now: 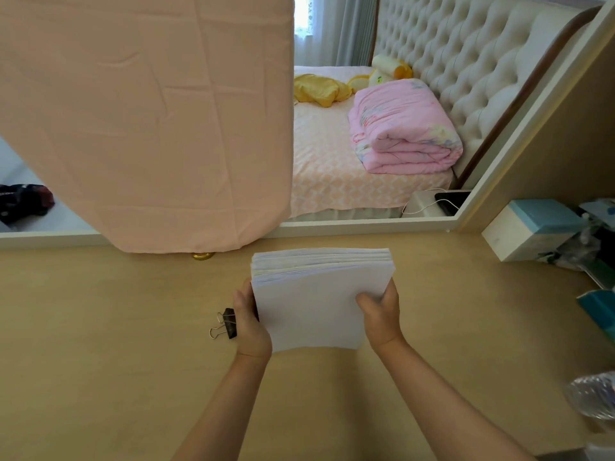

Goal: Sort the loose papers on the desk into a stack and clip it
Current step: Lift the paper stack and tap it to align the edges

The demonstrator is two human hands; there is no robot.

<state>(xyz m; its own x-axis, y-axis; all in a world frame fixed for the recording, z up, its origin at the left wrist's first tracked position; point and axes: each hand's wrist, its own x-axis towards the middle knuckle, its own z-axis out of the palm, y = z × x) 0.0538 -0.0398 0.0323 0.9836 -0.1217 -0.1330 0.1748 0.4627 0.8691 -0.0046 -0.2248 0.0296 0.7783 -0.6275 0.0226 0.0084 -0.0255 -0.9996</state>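
A thick stack of white papers [312, 301] is held upright above the light wooden desk [116, 327], its upper edges fanned slightly toward the mirror. My left hand [249, 324] grips the stack's left edge and my right hand [381, 314] grips its right edge, thumb on the front sheet. A black binder clip [228, 324] with silver wire handles lies on the desk just left of my left hand, apart from the stack.
A mirror at the desk's back is partly draped with a pink cloth [149, 121] and reflects a bed. A white and teal box [529, 227] and clutter sit at the right. A clear plastic bag [595, 394] lies at the near right edge.
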